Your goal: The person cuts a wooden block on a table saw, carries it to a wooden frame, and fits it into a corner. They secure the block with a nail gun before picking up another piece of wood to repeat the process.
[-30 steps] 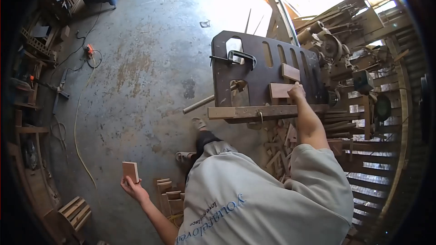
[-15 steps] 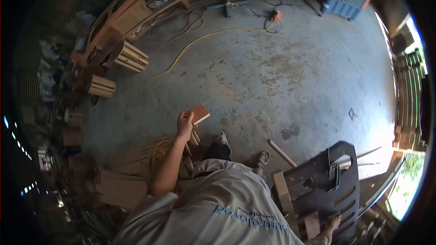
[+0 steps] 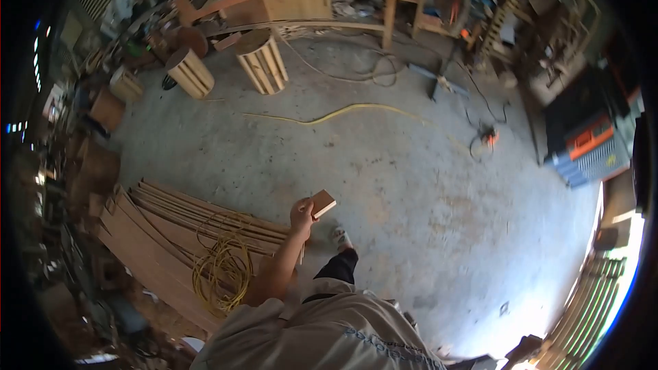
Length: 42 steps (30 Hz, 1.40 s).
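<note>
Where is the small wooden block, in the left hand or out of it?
In it: the left hand grips one end of the small wooden block.

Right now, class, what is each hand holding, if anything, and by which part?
The left hand holds a small wooden block by its left side as pictured. The right hand is out of view, so its hold cannot be told.

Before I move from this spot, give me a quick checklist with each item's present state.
1. Left hand gripping the wooden block: ok.
2. Right hand secure: cannot tell, out of view.
3. Visible foot apart from the yellow hose: ok.
4. Hose off the floor: not ok, stretched along it.
5. Yellow cord coil off the boards: not ok, lying on them.
</note>
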Motion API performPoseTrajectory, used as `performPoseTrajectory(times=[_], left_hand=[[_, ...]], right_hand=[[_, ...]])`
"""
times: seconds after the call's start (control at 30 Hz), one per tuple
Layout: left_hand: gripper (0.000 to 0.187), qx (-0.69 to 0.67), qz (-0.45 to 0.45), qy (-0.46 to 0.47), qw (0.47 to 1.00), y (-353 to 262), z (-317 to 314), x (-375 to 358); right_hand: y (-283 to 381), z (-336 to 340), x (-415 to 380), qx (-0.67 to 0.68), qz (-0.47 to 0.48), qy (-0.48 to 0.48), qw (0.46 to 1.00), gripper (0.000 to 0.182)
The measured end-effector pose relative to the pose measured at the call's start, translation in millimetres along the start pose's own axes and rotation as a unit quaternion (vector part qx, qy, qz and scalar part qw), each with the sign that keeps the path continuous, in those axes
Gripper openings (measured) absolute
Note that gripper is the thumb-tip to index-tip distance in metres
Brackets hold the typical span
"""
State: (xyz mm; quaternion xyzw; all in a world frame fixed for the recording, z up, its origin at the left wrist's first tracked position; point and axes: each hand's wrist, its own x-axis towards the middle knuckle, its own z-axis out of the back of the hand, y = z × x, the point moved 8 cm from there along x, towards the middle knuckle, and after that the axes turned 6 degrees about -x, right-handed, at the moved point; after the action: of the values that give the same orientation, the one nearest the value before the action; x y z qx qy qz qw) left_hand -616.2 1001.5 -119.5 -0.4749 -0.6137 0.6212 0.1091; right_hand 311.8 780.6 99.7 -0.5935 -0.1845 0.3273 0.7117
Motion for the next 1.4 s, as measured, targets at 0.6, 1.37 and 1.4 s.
performPoseTrajectory(times=[0.6,1.37,1.4], left_hand=[[0.041,-0.245,-0.114,-0.222,0.937,-306,240,317],[0.029,-0.394,-0.176,-0.223,0.874,-664,554,810],[0.032,-0.381,-0.153,-0.220,0.885,-694,557,840]], right_hand=[[508,914,-107,0.450,0.469,-0.015,0.760,0.105],[695,1717,-444,0.489,0.580,0.245,0.604,0.055],[680,1735,-464,0.454,0.583,0.230,0.633,0.056]])
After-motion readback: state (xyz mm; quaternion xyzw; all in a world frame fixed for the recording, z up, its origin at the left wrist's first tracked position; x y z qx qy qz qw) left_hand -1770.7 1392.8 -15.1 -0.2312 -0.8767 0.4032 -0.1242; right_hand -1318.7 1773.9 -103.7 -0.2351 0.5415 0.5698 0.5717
